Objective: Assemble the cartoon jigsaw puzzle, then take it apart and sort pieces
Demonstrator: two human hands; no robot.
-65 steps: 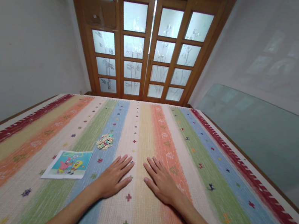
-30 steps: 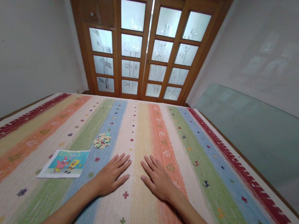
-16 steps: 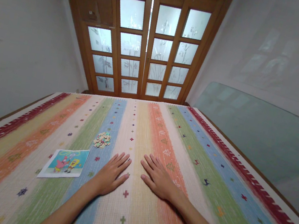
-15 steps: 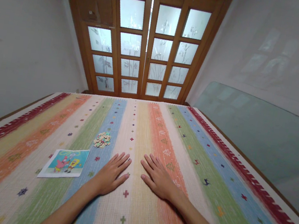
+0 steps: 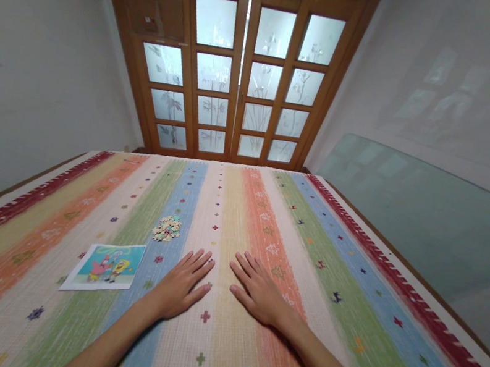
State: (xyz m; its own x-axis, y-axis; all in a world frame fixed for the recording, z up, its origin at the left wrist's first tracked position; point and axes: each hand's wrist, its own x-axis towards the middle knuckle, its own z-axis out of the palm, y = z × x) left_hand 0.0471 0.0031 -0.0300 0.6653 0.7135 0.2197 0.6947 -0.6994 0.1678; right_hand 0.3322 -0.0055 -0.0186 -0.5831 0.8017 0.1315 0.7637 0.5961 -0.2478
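Palm down on the striped cloth (image 5: 204, 339), my left hand (image 5: 183, 286) has its fingers stretched out and holds nothing. My right hand (image 5: 258, 289) lies flat beside it, fingers slightly spread, also holding nothing. A gap of cloth separates the two hands. Beyond my left hand and a little to its left is a small heap of jigsaw puzzle pieces (image 5: 166, 229) on a blue stripe. Left of that hand lies a printed picture (image 5: 103, 267) with a pink cartoon starfish and a yellow cartoon sponge. Neither hand touches the pieces or the picture.
The cloth covers a wide flat surface with dark red bands near both sides. Past its far edge stand wooden doors (image 5: 246, 71) with frosted panes. A pale green panel (image 5: 408, 217) runs along the right wall (image 5: 476, 91). Another plain wall (image 5: 37, 48) rises on the left.
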